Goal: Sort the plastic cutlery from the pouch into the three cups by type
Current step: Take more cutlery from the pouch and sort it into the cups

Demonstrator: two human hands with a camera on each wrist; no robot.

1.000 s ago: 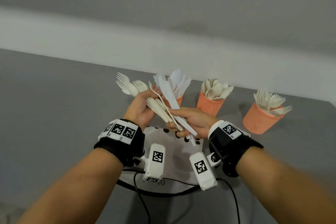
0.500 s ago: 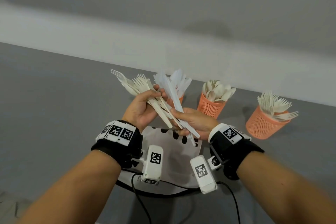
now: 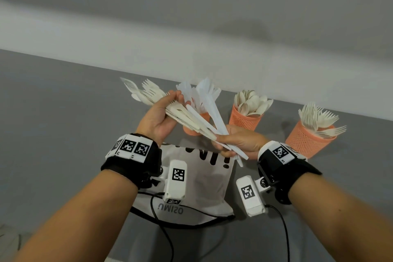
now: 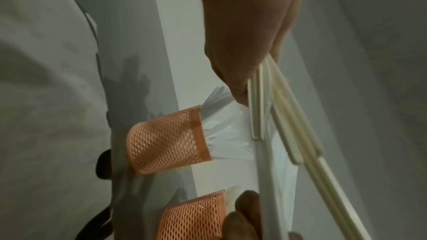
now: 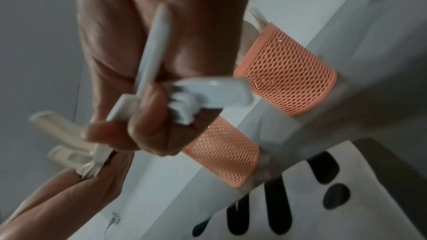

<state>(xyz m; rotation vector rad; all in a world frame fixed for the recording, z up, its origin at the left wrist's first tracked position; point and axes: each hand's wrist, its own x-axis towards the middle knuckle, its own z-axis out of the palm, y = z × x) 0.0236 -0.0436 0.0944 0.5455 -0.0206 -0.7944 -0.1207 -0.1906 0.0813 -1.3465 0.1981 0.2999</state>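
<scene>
My left hand [image 3: 178, 102] grips a bundle of cream cutlery [image 3: 148, 95], with fork heads and a spoon fanned to the upper left; its handles [image 4: 289, 116] cross the left wrist view. My right hand [image 3: 221, 144] holds several white knives [image 3: 204, 93] by their handles, fingers [image 5: 150, 127] curled round them. Both bundles cross above the white pouch [image 3: 202, 178] with black lettering. Behind stand three orange mesh cups: the left cup [image 3: 203, 117] with white knives, mostly hidden by the hands, the middle cup [image 3: 244, 120] with spoons, and the right cup [image 3: 306, 140] with forks.
The cups stand in a row near the grey table's back edge [image 3: 63, 64], by a pale wall. Black cables [image 3: 161, 225] trail from the wrist cameras across the pouch's near end. Bare grey table lies to the left [image 3: 63, 134].
The left hand has tilted its cream bundle further up and to the left, fanning it away from the white knives. The right hand keeps its hold on the knives.
</scene>
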